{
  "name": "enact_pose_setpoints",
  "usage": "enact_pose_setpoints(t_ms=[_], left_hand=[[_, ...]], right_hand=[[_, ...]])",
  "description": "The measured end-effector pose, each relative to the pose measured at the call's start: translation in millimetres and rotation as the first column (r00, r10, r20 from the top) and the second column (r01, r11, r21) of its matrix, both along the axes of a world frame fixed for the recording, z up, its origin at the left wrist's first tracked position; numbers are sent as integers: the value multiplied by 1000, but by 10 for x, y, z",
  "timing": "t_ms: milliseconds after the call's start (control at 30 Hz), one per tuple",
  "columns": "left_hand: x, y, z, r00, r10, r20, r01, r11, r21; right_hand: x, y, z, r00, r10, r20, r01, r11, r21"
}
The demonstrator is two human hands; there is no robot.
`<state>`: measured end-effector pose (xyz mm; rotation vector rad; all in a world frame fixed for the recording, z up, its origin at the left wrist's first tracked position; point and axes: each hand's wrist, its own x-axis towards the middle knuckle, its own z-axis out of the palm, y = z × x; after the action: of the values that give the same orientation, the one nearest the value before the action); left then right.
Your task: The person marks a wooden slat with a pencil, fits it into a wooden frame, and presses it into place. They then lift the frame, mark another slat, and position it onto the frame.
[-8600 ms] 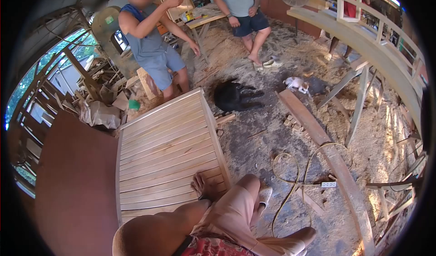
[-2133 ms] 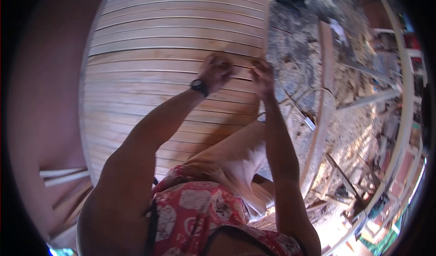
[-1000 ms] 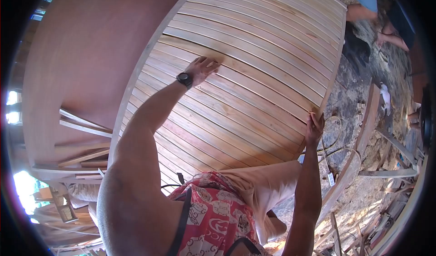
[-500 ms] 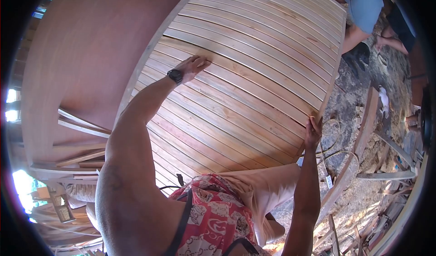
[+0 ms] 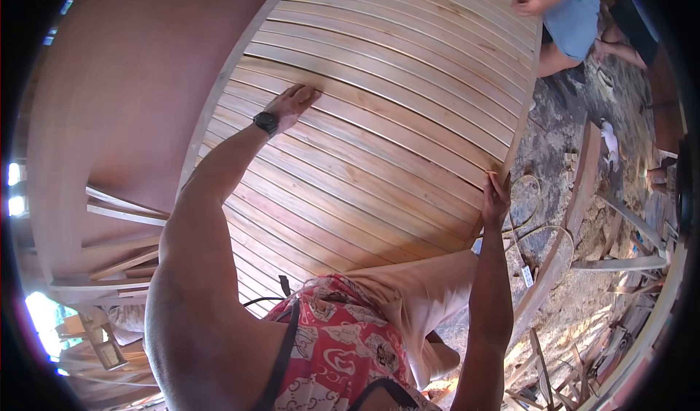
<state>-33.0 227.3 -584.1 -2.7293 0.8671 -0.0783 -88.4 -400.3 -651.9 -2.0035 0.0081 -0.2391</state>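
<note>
Both hands are out over the slatted wooden panel, well apart from each other. Left hand, dark watch at its wrist, lies on the slats left of the frame's centre, palm down, fingers stretched out and gripping nothing that shows. Over to the right hand, up against the panel's right edge, fingers bent, with a small orange-tinted piece at their tips; it's too tiny to name, and whether they are closed on it, one cannot tell. And that panel fills the middle and top of the frame, its lower part beside the wearer's pale trousers and red patterned top. Upper right now, a co-worker's hand hovers by the panel's edge, blue shorts just beyond. Down the right side, a long plank lies on the littered ground, a white power strip beside it, a small white animal farther off. Out left, a broad brown board rises beside the panel, loose wooden strips below.
</note>
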Motion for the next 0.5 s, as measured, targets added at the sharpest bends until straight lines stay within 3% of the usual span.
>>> enact_pose_setpoints(t_ms=[67,100,133,167,200,233,267,300,333,500], left_hand=[[-21,-39,68,1000,11,-26,-10,999,32],[-28,-48,63,999,24,-46,-21,997,68],[-20,91,-49,999,8,-38,-11,998,-69],[-58,141,-44,996,15,-92,-28,989,-143],[-45,351,-367,950,-25,-312,-174,787,-592],[43,364,-501,987,-45,-151,-35,872,-488],[139,523,-772,873,4,-487,-408,551,-728],[110,424,-476,977,68,-201,-142,915,-377],[42,193,-113,999,38,-36,-43,988,-146],[33,128,-48,999,22,-41,-29,983,-180]], right_hand=[[18,42,53,991,18,136,-26,998,52],[41,-20,-222,994,3,109,-16,993,114],[50,-136,-490,997,-19,77,5,985,170],[27,-67,-296,998,15,66,-19,997,69],[-3,26,-247,998,10,-70,18,920,391],[-66,-128,-254,995,6,98,17,973,-229],[36,61,-115,991,-69,-118,105,936,336],[70,90,-121,999,-43,8,39,968,248],[123,93,-113,984,-28,177,9,995,103],[141,192,245,987,-20,162,6,996,89]])
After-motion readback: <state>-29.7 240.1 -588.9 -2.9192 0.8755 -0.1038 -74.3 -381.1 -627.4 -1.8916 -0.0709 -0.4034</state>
